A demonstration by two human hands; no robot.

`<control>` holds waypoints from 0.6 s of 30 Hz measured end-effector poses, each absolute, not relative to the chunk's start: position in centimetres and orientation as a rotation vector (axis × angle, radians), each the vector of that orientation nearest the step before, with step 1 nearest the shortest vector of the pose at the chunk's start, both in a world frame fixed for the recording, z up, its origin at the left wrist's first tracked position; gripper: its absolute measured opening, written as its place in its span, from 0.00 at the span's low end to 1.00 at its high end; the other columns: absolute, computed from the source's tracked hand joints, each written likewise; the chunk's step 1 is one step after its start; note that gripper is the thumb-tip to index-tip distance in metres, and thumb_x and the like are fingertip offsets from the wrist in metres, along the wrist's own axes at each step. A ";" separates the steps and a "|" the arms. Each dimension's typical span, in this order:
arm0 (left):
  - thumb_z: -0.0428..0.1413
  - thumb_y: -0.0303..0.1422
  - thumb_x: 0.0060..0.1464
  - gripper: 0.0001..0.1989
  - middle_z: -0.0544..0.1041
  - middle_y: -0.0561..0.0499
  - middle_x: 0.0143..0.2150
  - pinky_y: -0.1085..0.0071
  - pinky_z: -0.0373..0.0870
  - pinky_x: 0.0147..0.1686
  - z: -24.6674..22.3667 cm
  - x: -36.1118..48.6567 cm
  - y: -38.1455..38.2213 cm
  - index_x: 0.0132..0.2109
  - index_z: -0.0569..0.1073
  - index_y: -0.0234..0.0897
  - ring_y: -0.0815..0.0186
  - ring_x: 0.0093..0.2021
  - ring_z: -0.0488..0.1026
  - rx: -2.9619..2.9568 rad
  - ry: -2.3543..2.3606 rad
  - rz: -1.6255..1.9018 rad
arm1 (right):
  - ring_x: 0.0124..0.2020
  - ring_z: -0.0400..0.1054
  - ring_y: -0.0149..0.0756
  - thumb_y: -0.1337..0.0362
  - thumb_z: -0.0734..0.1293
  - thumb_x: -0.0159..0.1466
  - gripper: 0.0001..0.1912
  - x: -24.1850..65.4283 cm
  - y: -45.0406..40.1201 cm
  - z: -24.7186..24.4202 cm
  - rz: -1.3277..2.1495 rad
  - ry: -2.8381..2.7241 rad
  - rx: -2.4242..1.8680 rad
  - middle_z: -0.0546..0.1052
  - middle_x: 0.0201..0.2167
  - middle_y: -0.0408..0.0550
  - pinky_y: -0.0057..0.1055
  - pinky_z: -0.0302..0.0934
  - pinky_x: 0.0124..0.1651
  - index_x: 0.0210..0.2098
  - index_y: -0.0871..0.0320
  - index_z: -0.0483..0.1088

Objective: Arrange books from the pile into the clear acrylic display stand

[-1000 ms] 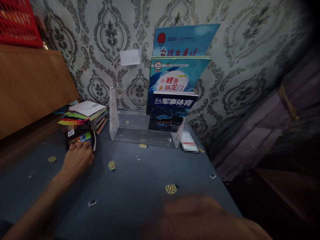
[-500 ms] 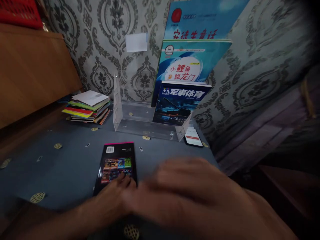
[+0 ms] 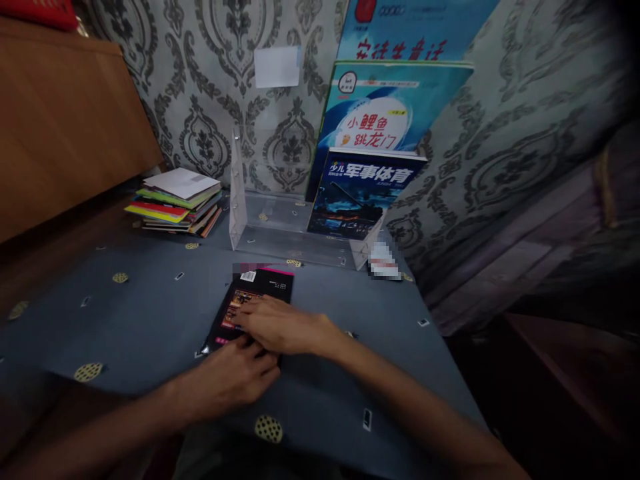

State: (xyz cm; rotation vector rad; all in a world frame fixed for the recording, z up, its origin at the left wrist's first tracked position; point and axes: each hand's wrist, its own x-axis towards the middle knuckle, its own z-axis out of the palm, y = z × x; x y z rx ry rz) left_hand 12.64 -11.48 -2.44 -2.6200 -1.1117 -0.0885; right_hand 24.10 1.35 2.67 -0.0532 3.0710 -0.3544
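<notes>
A black book (image 3: 270, 283) with a pink edge lies on the cloth, its barcode side up and turned at a slant. My right hand (image 3: 283, 325) rests flat across the small pictures on its cover, fingers stretched out to the left. At the book's near end, my left hand (image 3: 237, 373) has its fingers curled onto the cover, with the tips partly hidden beside the right hand. The book's near right corner is covered by both hands.
Behind the book stands a clear acrylic rack (image 3: 280, 248), with several upright books, the front one a dark blue book (image 3: 350, 197). A phone (image 3: 384, 260) lies right of it. Far left are a book stack (image 3: 175, 200) and a wooden cabinet (image 3: 65, 127).
My right hand, blurred and close to the camera before, has come down onto the book. The book has turned clockwise, its far end shifting right. The view has tilted slightly down.
</notes>
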 end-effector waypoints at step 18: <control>0.50 0.23 0.61 0.07 0.79 0.42 0.43 0.66 0.71 0.31 -2.6 16.0 -11.0 0.42 0.72 0.32 0.59 0.37 0.76 -2.472 -1.139 -0.255 | 0.61 0.67 0.41 0.64 0.60 0.73 0.14 23.0 2.9 -1.3 -0.562 3.249 0.200 0.76 0.56 0.54 0.45 0.58 0.63 0.53 0.58 0.73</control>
